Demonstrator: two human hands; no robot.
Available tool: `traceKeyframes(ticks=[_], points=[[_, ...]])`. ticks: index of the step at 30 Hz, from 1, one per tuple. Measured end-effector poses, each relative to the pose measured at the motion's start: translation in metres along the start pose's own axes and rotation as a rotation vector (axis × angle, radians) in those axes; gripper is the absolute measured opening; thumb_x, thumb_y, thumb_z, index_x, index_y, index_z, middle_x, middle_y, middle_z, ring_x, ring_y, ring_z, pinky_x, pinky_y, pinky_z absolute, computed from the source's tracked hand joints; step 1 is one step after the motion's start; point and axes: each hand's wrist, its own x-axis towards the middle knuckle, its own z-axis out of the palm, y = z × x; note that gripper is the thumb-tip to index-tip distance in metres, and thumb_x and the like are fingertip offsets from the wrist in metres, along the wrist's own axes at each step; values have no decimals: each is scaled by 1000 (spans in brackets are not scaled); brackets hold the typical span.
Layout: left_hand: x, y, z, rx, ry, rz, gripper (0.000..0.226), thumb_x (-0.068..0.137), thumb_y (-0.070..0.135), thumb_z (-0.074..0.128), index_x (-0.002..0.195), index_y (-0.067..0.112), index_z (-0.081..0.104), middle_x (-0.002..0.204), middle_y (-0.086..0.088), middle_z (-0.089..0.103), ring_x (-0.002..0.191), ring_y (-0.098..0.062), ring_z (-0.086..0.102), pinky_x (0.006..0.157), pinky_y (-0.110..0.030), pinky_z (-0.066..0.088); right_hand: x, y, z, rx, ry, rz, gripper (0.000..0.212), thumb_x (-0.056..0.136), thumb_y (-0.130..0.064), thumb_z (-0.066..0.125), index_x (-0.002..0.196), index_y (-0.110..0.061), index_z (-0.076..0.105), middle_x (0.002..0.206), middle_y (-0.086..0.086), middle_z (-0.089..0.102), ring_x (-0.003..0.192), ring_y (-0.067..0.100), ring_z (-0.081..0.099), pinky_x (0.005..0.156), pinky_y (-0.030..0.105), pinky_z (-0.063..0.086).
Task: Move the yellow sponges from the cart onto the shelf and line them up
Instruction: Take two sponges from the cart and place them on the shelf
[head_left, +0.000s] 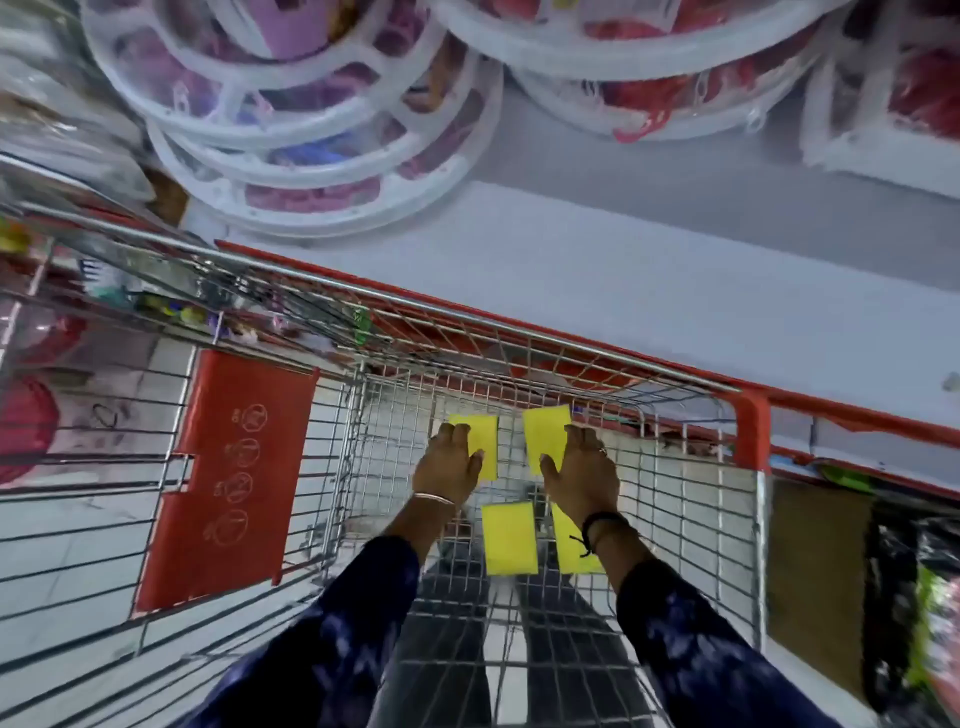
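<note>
Several flat yellow sponges lie on the wire floor of the shopping cart (597, 364). My left hand (449, 465) lies on the far left sponge (483, 441), with its thumb on the sponge's near edge. My right hand (582, 467) rests on the far right sponge (545, 434) in the same way. Whether either sponge is lifted off the wire I cannot tell. A third sponge (510, 538) sits nearer to me between my wrists. A fourth sponge (571, 551) is partly hidden under my right forearm. The grey shelf (675, 270) with a red front edge runs beyond the cart.
Round white plastic racks (291, 156) with pink and red pieces stand at the back of the shelf, a white box (883, 130) at the far right. The cart's red fold-down seat flap (234, 478) is to my left. Packaged goods (924, 613) fill a lower shelf on the right.
</note>
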Motion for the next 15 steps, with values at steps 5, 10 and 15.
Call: traceKeyframes(ticks=[5, 10, 15], points=[[30, -2, 23, -78, 14, -257, 88, 83, 47, 62, 151, 17, 15, 153, -20, 17, 135, -42, 31, 102, -52, 43, 36, 2, 17, -39, -23, 92, 93, 89, -52, 55, 153, -5, 6, 160, 19, 14, 143, 37, 27, 111, 48, 36], [47, 2, 40, -110, 29, -274, 97, 74, 40, 73, 149, 14, 18, 149, -23, 20, 132, -42, 37, 100, -48, 46, 53, -1, 37, 8, 36, 82, 102, 83, -53, 61, 153, -8, 2, 158, 22, 16, 143, 40, 26, 110, 48, 38], [45, 6, 38, -112, 50, -285, 90, 73, 32, 75, 145, 12, 24, 145, -23, 25, 128, -42, 40, 96, -47, 48, 53, 2, 36, 12, 57, 63, 93, 81, -45, 65, 152, -17, 13, 152, 21, 25, 134, 42, 37, 94, 47, 50]])
